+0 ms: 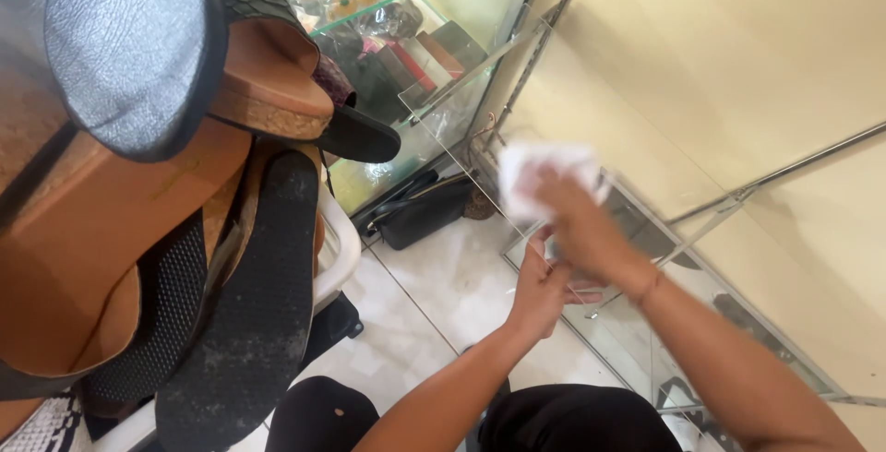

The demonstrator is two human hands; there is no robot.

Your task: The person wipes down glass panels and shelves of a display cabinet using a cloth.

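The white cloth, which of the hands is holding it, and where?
The right hand holds the white cloth, bunched at its lower edge. The left hand is not on it.

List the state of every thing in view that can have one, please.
Right hand: raised, pressing the white cloth against the glass shelf.
Left hand: below the right hand, fingers bent; what it holds is hidden.
White cloth: crumpled.
Black bag: lying on the tiled floor.
Sandals: stacked, soles outward.

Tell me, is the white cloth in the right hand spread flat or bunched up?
Bunched up. The white cloth is crumpled into a wad under the right hand, pressed at the glass case's metal frame, edges blurred.
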